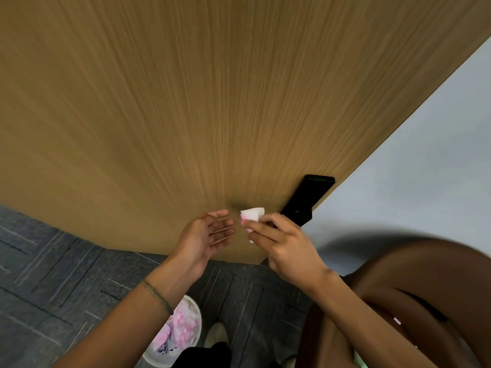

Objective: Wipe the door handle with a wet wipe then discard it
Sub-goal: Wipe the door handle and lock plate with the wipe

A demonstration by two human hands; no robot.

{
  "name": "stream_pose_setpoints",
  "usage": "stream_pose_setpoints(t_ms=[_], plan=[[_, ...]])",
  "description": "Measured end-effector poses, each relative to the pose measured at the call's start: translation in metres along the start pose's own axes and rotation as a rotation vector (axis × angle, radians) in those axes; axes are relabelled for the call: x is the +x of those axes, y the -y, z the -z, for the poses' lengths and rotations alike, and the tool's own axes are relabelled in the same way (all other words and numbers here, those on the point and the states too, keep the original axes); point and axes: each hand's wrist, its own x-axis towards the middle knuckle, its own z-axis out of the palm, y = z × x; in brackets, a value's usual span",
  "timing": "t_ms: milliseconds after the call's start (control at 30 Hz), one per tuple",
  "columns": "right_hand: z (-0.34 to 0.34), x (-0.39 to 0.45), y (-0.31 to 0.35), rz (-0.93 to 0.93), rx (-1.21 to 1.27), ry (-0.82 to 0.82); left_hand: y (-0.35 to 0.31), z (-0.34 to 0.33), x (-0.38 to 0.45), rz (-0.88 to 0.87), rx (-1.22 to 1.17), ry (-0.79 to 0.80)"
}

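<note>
While the right hand [285, 243] pinches the folded white wipe [252, 215] in its fingers [259, 224] just left of the black handle [305, 201] on the door [186, 115], the left hand [204, 235] hovers beside it, fingers spread and empty. A bin [183, 330] of used wipes sits near, below on the floor [53, 274].

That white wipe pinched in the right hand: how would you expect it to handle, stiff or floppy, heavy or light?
Probably floppy: the wipe is folded into a small pad and sags below the right hand. Likely very light, since fingertips alone carry it. It may cling rather than slip if damp, though wetness cannot be seen. The left hand is open and not supporting it.
</note>
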Motion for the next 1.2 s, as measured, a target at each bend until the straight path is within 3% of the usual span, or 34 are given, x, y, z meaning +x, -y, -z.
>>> stream_pose_setpoints(t_ms=[167, 233, 300, 367, 433, 533, 600, 667, 700, 767, 867, 967, 1067, 1200], plan=[[0.013, -0.056, -0.031, -0.318, -0.046, -0.208, 0.006, 0.004, 0.003, -0.007, 0.031, -0.006], [0.021, -0.073, -0.039, -0.526, -0.039, -0.320, 0.009, 0.002, 0.004, -0.006, 0.039, -0.007], [0.030, -0.078, -0.040, -0.788, 0.072, -0.488, 0.012, 0.000, 0.005, -0.002, 0.039, 0.005], [0.036, -0.069, -0.035, -0.922, 0.255, -0.595, 0.013, -0.004, 0.004, -0.016, 0.049, 0.009], [0.042, -0.049, -0.029, -0.950, 0.436, -0.628, 0.010, -0.014, -0.003, -0.108, 0.067, -0.032], [0.048, -0.019, -0.015, -1.017, 0.868, -0.636, 0.002, -0.030, -0.021, -0.594, 0.235, -0.103], [0.051, -0.005, -0.002, -0.941, 1.150, -0.600, -0.005, -0.045, -0.035, -0.795, 0.402, 0.109], [0.051, 0.003, 0.010, -0.874, 1.254, -0.602, -0.007, -0.066, -0.043, -0.787, 0.462, 0.311], [0.050, 0.005, 0.015, -0.884, 1.241, -0.644, -0.006, -0.074, -0.045, -0.789, 0.465, 0.333], [0.046, 0.010, 0.015, -1.003, 1.082, -0.708, -0.005, -0.087, -0.042, -0.771, 0.449, 0.265], [0.040, 0.007, 0.004, -1.185, 0.807, -0.624, -0.009, -0.096, -0.025, -0.770, 0.483, 0.041], [0.037, -0.015, -0.011, -1.274, 0.906, -0.698, -0.015, -0.099, -0.007, -0.929, 0.733, -0.191], [0.030, -0.038, -0.017, -1.344, 0.945, -0.689, -0.004, -0.108, -0.001, -0.958, 0.929, -0.253], [0.018, -0.044, -0.016, -1.458, 1.138, -0.607, 0.008, -0.131, 0.001, -0.792, 0.768, -0.238]])
